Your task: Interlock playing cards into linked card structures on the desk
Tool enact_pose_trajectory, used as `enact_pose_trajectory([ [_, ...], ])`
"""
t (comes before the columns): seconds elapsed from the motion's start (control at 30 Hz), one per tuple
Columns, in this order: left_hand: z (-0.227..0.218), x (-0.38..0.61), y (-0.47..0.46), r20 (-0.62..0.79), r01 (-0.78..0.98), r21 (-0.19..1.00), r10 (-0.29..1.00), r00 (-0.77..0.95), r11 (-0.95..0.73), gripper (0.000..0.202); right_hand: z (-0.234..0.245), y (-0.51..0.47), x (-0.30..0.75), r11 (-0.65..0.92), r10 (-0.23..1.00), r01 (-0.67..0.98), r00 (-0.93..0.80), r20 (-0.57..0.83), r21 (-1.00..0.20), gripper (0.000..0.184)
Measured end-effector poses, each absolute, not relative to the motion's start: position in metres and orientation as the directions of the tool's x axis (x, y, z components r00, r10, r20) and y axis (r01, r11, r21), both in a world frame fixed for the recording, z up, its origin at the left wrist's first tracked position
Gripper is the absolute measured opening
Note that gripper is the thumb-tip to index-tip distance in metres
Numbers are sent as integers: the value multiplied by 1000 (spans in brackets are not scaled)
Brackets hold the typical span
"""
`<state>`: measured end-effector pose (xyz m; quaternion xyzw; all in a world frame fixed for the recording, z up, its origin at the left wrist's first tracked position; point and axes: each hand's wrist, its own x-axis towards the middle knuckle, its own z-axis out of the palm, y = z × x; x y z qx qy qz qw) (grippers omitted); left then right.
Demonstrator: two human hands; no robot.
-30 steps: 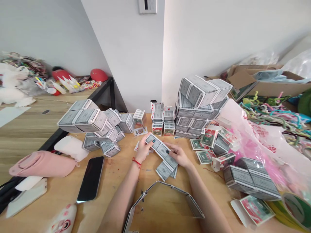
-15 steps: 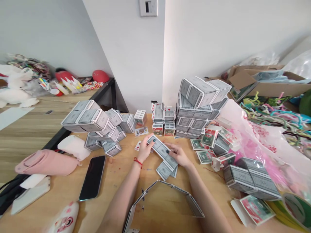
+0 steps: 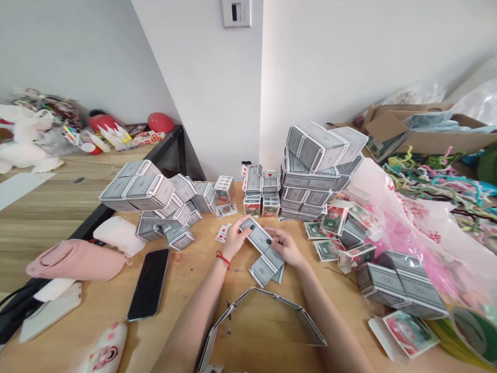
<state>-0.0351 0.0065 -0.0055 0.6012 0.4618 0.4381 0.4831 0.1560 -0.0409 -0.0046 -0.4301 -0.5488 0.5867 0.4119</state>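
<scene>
A strip of joined playing cards (image 3: pixel 258 235), patterned backs up, lies slantwise between my hands. My left hand (image 3: pixel 235 237) grips its upper left end, thumb on top. My right hand (image 3: pixel 285 246) pinches its right side near the middle, thumb on the backs. Below it, more playing cards (image 3: pixel 264 270) lie back up on the table, partly under the strip's lower end. Close to my body, an angled chain of joined cards (image 3: pixel 254 291) stands on edge between my forearms. A few face-up cards (image 3: pixel 222 233) lie just beyond my left hand.
Folded-card blocks are stacked at the right (image 3: pixel 310 176) and left (image 3: pixel 155 197). Card boxes (image 3: pixel 328 249) lie right of my hands. A phone (image 3: pixel 148 284) and a pink case (image 3: pixel 77 260) are at left. A tape roll (image 3: pixel 471 334) sits at the right front edge.
My left hand and its end of the strip have shifted very slightly right. Both hands keep their hold; the view has moved a little.
</scene>
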Motion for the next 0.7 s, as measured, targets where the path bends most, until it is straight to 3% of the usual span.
enact_pose_trajectory([
  [0.2,-4,-35,4,71,131,987,978,196,-98,50,-2,-40,155,-55,963,-16,-265,-49,-998,48],
  [0.5,-27,-37,13,-29,-81,997,978,-208,13,49,-8,-36,163,-78,987,-147,-149,-56,-986,41],
  [0.7,-17,-37,8,-156,-181,974,984,-86,139,44,-25,-29,160,40,981,-68,194,26,-997,31],
])
